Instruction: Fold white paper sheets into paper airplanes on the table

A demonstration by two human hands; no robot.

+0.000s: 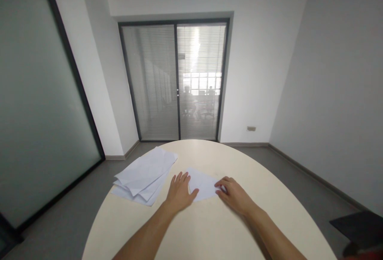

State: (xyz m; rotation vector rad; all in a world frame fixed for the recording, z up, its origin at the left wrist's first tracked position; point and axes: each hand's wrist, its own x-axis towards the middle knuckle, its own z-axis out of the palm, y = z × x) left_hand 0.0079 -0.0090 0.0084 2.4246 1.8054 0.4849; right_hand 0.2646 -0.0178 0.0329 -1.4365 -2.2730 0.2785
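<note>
A small piece of white paper [204, 186] is laid on the round, cream-coloured table [196, 232], between the 2 hands; its left side is met by the left hand [180, 193], which is held palm down, its fingers lightly spread and its thumb set well apart from them, near the lower left corner of the paper. At the paper's right corner the right hand [235, 196] is placed, its fingers curled and its thumb brought near them; whether the corner is actually pinched cannot be told, since the fingertips are small and partly hidden.

To the left of the left hand, near the table's edge, a loose stack of white sheets [145, 172] is spread, unevenly overlapped, with some corners raised; beyond the table, 2 glass panels [158, 92] fitted with blinds are framed in black.
</note>
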